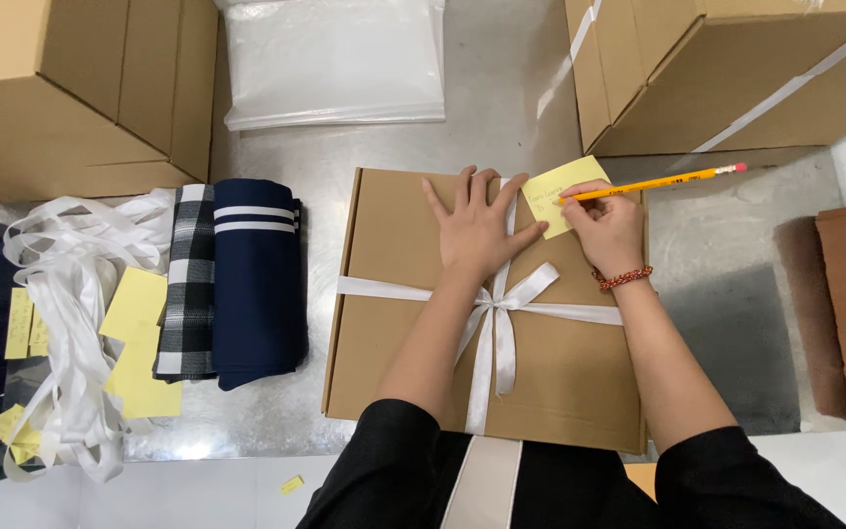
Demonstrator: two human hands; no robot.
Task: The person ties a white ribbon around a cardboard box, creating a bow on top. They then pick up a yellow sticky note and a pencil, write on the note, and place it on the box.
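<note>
Two hands work best here: the left hand (479,227) stays flat and wide on the box (394,294), while the right hand (607,227) pinches the pencil (658,183) gently over the yellow note (552,186).

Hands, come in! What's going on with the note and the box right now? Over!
Left hand flat on brown box, pinning yellow note. Right hand holds pencil, tip on note. White ribbon bow tied across box. Nothing in the way.
</note>
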